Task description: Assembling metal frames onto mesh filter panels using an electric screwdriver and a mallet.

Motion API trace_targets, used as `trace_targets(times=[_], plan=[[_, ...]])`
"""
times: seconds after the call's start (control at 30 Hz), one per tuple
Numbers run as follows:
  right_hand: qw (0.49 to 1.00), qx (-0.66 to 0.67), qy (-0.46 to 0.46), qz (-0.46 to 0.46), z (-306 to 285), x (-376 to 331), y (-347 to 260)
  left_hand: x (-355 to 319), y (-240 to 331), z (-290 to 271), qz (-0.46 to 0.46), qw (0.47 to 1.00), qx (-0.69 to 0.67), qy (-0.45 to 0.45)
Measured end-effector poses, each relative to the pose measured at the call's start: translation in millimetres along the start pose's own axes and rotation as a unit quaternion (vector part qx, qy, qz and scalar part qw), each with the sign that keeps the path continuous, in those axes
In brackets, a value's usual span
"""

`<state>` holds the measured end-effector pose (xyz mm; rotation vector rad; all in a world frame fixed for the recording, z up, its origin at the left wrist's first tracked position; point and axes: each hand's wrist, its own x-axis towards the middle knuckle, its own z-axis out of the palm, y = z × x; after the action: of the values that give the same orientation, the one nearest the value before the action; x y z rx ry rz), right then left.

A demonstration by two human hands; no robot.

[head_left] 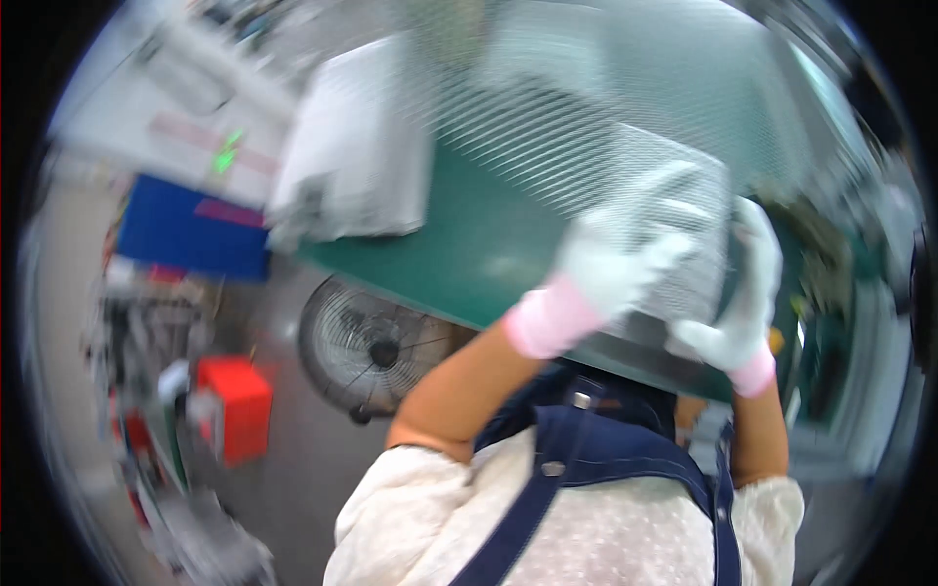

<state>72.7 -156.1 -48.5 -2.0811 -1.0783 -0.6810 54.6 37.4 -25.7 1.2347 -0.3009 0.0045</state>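
A pale, rectangular pack of finely ribbed or mesh-like sheets sits at the near right part of the green table. My left hand, in a white glove with a pink cuff, is over its left side, fingers spread and blurred. At the right edge of the pack is my right hand, gloved the same way. Its thumb and fingers stand apart in a curve beside the near right corner. Blur hides whether either hand presses on the pack.
A white stack stands on the table's left part. Translucent ribbed sheeting spreads across the far side. Below the table's edge is a round floor fan. Farther left are a red box and a blue panel.
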Motion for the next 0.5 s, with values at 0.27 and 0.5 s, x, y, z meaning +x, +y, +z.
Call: trace_targets(times=[0.27,0.5], plan=[[0.943,-0.207,-0.004,0.260,9.8,-51.2,-21.6,17.4,-57.8,55.3,-0.083,0.996,-0.026,0.012],[0.846,0.299,0.267,0.351,16.7,-67.8,-8.1,21.8,-73.0,73.1,-0.123,0.991,-0.045,0.041]])
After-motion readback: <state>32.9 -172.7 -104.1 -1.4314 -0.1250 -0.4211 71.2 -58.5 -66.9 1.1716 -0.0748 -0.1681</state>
